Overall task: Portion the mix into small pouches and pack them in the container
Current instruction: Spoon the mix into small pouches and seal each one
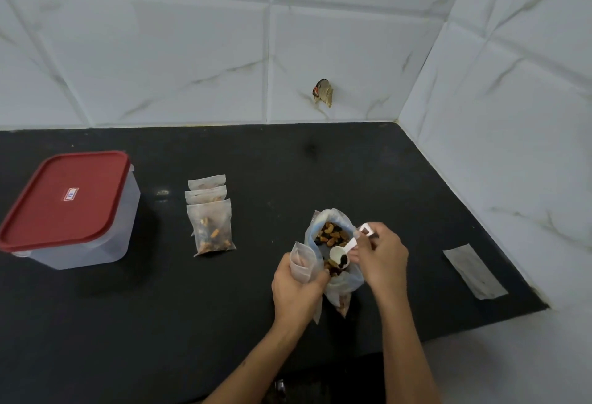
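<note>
The sticker (71, 194) on the container lid (48, 211) seems too blurred to read.

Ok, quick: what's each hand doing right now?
Left hand: fingers curled round a small empty pouch, held upright beside the big bag of mix.
Right hand: gripping the white scoop over the bag.

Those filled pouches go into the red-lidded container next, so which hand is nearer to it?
Left. The left hand, holding a small pouch, is on the container's side; the right hand, holding the scoop, is farther right, beyond the big bag.
</note>
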A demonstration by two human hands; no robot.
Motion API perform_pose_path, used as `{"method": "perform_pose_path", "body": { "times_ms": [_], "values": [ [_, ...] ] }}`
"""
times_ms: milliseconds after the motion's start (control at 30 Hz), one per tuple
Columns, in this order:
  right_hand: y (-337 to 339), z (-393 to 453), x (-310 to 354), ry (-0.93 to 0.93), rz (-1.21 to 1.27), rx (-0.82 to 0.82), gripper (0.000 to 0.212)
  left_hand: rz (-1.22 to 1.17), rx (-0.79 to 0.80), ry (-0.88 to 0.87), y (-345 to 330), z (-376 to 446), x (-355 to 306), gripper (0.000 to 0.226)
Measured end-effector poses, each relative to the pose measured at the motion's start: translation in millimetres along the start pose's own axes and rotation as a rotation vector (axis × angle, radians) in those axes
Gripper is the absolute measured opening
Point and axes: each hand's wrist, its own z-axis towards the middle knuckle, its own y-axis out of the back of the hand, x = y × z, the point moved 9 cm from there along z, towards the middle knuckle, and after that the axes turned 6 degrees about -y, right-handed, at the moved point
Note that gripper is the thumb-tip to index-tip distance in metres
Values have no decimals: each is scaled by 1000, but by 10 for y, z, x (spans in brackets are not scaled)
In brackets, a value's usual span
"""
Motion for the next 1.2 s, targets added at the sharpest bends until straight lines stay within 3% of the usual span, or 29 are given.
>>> {"method": "perform_pose_path", "body": {
  "times_ms": [133,333,767,1200],
  "values": [
    [6,-139,365,230,-249,239,9,-5,-19,9,9,-7,6,25],
    [-124,-305,365,228,-421,417,32,-12,-36,5,2,-23,-20,26],
    [-172,-322,254,268,-392,390,22,1,-39,-11,9,-26,-48,24],
    [-164,-199,74,304,-286,220,20,2,-40,11,27,-22,-2,25]
  ]
}}
